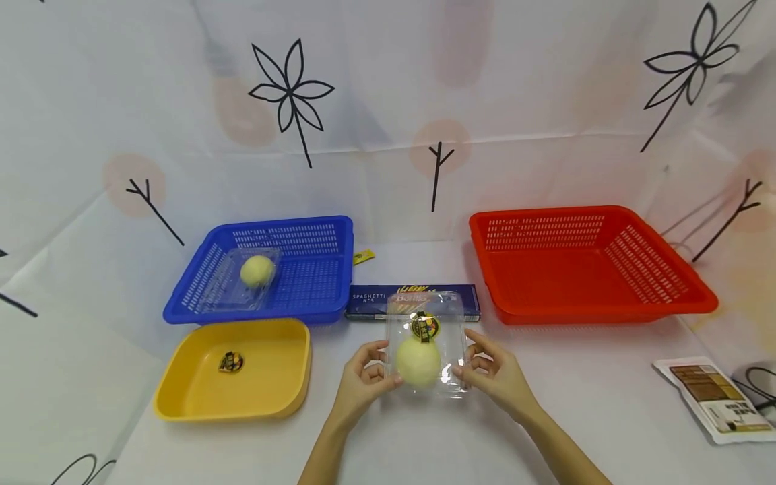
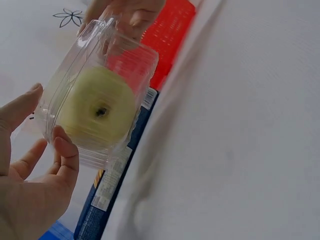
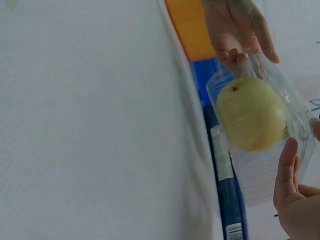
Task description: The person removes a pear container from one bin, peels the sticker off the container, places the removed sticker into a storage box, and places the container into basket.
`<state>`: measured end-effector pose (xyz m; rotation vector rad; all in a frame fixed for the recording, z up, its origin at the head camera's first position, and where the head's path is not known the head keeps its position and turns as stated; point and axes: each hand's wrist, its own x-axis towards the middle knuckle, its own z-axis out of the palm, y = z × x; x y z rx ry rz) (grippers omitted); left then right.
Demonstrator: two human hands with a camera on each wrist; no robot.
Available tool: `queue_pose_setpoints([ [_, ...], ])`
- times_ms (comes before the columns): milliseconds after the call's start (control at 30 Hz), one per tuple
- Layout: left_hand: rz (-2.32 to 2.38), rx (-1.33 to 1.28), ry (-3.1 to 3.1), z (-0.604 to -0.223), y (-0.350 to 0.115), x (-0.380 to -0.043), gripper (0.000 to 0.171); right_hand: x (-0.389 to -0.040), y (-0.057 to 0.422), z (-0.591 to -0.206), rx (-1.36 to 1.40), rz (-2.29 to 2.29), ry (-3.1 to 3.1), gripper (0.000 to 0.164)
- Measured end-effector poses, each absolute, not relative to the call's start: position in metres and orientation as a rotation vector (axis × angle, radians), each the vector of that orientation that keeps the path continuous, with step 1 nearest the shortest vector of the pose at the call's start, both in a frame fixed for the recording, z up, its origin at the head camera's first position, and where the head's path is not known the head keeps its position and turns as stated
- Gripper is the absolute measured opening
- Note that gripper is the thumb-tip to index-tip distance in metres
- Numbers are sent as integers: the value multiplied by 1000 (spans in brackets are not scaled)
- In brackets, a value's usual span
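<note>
Both hands hold up a clear plastic clamshell box (image 1: 451, 337) over the middle of the table. Inside is one round, pale yellow-green fruit (image 1: 418, 364), an apple or a round pear, with a dark hollow at one end in the left wrist view. A black round label (image 1: 426, 326) is on the lid. My left hand (image 1: 362, 377) pinches the box's left edge between thumb and fingers. On the opposite edge, my right hand (image 1: 494, 374) grips in the same way. The box looks closed, tilted toward the head camera.
Behind the box lies a blue spaghetti box (image 1: 370, 306). A blue basket (image 1: 312, 273) at left holds another clear box with a pale fruit. In front stands a yellow tray (image 1: 273, 367) with a black label (image 1: 231, 362). A red basket (image 1: 545, 276) and a pouch (image 1: 715, 401) are at right.
</note>
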<state>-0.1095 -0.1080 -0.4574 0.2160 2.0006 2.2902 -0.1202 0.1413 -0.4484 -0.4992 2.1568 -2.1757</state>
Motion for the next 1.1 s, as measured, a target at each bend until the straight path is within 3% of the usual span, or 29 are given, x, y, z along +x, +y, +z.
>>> queue_pose_setpoints([
  [733,2037,245,2186,-467,-105,-110,71,-115,147,-469,-311,-1975,2293,62],
  [1100,1869,271,2531,-464,-93,-126,53,-125,142,-463,-200,-1846,2484,54],
])
